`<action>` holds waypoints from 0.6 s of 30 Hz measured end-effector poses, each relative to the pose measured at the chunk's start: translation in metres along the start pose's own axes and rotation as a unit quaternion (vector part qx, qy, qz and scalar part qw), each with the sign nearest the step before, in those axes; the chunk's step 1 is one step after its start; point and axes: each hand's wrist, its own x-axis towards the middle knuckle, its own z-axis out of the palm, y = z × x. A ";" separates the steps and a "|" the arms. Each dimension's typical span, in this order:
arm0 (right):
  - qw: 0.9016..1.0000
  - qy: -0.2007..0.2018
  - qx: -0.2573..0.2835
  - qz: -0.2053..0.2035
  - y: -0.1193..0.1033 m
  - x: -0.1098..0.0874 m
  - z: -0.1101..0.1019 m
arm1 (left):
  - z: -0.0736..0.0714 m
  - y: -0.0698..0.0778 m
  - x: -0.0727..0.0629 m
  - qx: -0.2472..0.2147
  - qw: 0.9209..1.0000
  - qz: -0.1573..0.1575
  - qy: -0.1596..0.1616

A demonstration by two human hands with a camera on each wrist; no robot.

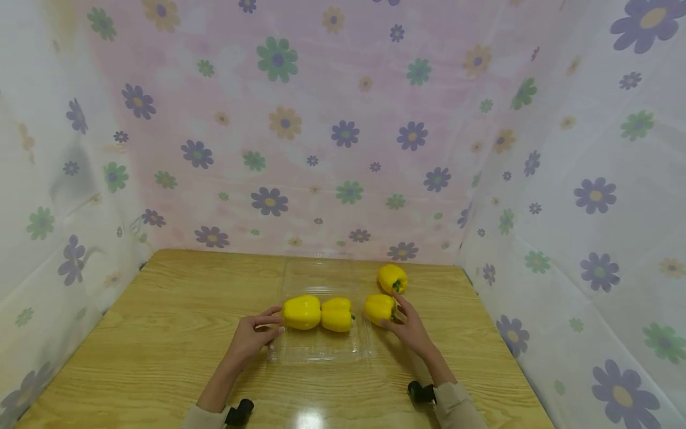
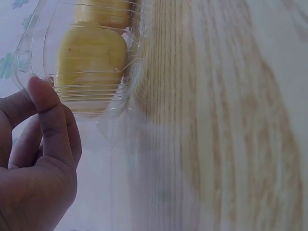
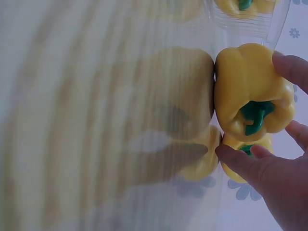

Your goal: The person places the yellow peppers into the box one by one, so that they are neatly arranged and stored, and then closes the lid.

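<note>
A clear plastic clamshell container (image 1: 321, 357) lies opened on the table, its lid folded back toward the wall. Inside the near half, two yellow bell peppers (image 1: 302, 312) lie end to end. My left hand (image 1: 254, 335) pinches the container's left rim between thumb and fingers, as the left wrist view shows. Just right of the container, a third yellow bell pepper (image 3: 248, 82) rests on the table with its green stem facing my right hand (image 1: 409, 328). The right hand's fingers and thumb span this pepper from the stem side, fingertips at its surface.
Behind the right hand, a fourth yellow bell pepper (image 1: 392, 278) lies near the table's back edge. The wood-grain table (image 1: 187, 310) is enclosed by flower-patterned sheets (image 1: 321, 149) at the back and both sides.
</note>
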 end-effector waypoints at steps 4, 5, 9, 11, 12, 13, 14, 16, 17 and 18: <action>1.000 0.002 -0.001 0.001 0.002 0.007 0.002 | 0.000 0.000 0.000 -0.004 1.000 0.000 -0.001; 1.000 0.002 -0.005 -0.003 0.002 0.009 0.003 | -0.001 0.000 0.000 -0.004 1.000 0.000 0.000; 1.000 0.016 -0.013 -0.010 0.003 0.009 0.005 | -0.001 0.001 -0.001 0.002 1.000 -0.001 -0.003; 1.000 0.025 -0.015 -0.008 0.002 0.007 0.005 | 0.000 0.001 -0.001 0.002 1.000 -0.002 -0.008; 0.999 0.030 -0.012 -0.005 0.002 0.005 0.005 | 0.000 0.001 -0.002 0.000 1.000 -0.003 -0.009; 0.999 0.033 -0.012 -0.003 0.001 0.004 0.006 | 0.001 0.001 -0.002 -0.001 1.000 -0.001 -0.009; 0.999 0.036 -0.011 -0.002 0.000 0.004 0.006 | 0.001 0.002 -0.002 -0.004 1.000 0.000 -0.009; 0.999 0.039 -0.011 -0.001 -0.001 0.003 0.007 | 0.000 0.002 -0.002 -0.008 1.000 0.003 -0.009; 0.999 0.041 -0.008 0.001 -0.002 0.003 0.008 | 0.000 0.003 -0.002 -0.009 1.000 0.004 -0.008; 0.999 0.043 -0.007 0.003 -0.002 0.003 0.009 | 0.000 0.003 -0.002 -0.010 1.000 0.004 -0.007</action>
